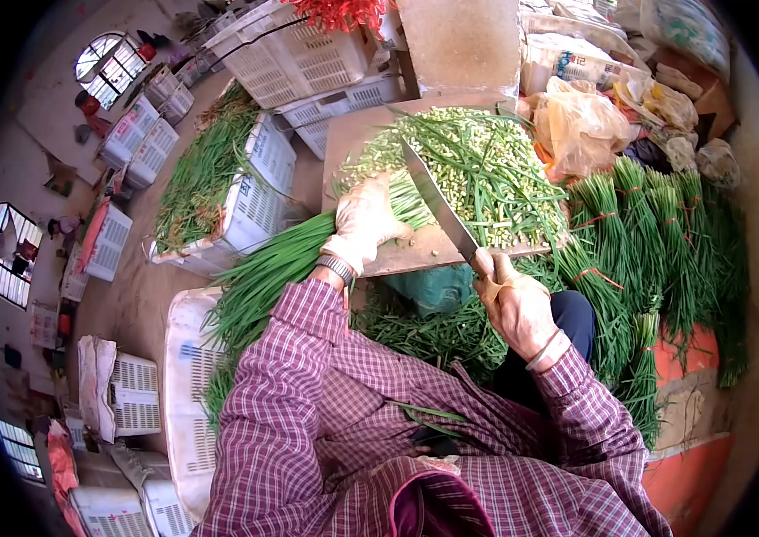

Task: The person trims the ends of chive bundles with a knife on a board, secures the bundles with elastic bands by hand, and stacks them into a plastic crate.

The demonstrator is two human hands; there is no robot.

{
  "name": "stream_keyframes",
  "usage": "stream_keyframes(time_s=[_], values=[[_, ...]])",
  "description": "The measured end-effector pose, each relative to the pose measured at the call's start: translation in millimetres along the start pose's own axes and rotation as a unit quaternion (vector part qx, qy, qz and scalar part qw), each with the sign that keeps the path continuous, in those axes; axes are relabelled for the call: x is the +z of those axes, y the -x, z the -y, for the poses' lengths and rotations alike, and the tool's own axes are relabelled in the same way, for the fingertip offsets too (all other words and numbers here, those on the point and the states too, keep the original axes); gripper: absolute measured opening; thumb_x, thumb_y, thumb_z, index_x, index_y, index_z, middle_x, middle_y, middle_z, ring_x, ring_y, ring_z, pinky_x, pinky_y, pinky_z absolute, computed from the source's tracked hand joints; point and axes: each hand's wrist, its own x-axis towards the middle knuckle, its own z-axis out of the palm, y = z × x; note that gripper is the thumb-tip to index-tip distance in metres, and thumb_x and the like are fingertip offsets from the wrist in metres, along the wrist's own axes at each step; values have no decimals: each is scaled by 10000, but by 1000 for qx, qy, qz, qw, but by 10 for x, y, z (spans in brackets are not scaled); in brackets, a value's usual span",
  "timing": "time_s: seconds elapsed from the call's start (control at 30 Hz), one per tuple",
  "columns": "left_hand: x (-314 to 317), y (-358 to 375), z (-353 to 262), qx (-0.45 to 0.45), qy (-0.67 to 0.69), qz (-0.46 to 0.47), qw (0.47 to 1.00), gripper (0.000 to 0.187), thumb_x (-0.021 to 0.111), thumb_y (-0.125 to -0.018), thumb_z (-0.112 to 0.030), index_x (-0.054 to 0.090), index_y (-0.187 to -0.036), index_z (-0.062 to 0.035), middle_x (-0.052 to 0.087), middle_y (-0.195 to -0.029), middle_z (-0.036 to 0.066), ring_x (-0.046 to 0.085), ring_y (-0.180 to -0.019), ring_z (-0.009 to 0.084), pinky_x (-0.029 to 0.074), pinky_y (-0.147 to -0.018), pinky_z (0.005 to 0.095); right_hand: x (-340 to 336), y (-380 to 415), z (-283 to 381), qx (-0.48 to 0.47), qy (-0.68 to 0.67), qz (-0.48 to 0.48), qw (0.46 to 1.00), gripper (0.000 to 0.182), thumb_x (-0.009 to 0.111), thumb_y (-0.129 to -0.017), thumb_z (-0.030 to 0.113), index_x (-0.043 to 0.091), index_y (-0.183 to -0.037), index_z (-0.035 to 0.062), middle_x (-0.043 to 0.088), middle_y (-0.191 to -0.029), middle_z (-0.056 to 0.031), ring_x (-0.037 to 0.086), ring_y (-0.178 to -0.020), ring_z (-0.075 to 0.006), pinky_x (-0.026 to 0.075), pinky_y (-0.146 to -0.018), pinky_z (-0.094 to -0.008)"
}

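My left hand [366, 222] is closed around a thick bunch of chives [276, 255], pressing it on the cutting board [415, 255]. The pale stem ends point right, and the long green leaves hang off the board's left side. In my right hand [515, 304] is the handle of a large knife [437, 199]. Its broad blade slants up and left, above the board and to the right of the stem ends. A heap of chopped pale stems [504, 170] covers much of the board, with loose green leaves across it.
Several tied chive bundles [634, 210] lie at the right. A white crate [263, 170] full of chives stands at the left, with another white crate [187, 394] nearer me. Plastic bags [580, 125] are piled at the back right. Loose leaves [433, 340] lie below the board.
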Motion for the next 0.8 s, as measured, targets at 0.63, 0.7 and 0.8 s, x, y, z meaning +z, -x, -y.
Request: stream_keyframes(time_s=[0.63, 0.7, 0.8], values=[[179, -37, 23, 26, -113, -38, 993, 817, 856, -541, -443, 590, -1220, -74, 669, -1010, 148, 683, -941, 303, 550, -816, 392, 80, -685, -252, -78, 36, 147, 985, 262, 561, -911, 178, 604, -1128, 39, 638, -860, -222, 651, -786, -398, 523, -685, -491], [147, -29, -24, 20, -86, -20, 996, 748, 857, -551, -409, 604, -1175, -83, 680, -984, 151, 690, -917, 316, 554, -803, 408, 220, -834, -285, -94, 10, 125, 988, 261, 561, -909, 185, 605, -1123, 43, 650, -863, -219, 661, -815, -390, 529, -705, -485], [147, -24, 15, 17, -66, -13, 998, 690, 857, -555, -380, 614, -1130, -84, 685, -973, 151, 691, -903, 321, 556, -794, 420, 536, -1180, -251, -77, 26, 165, 983, 188, 568, -913, 216, 561, -960, 34, 617, -748, -218, 643, -731, -407, 504, -677, -484]])
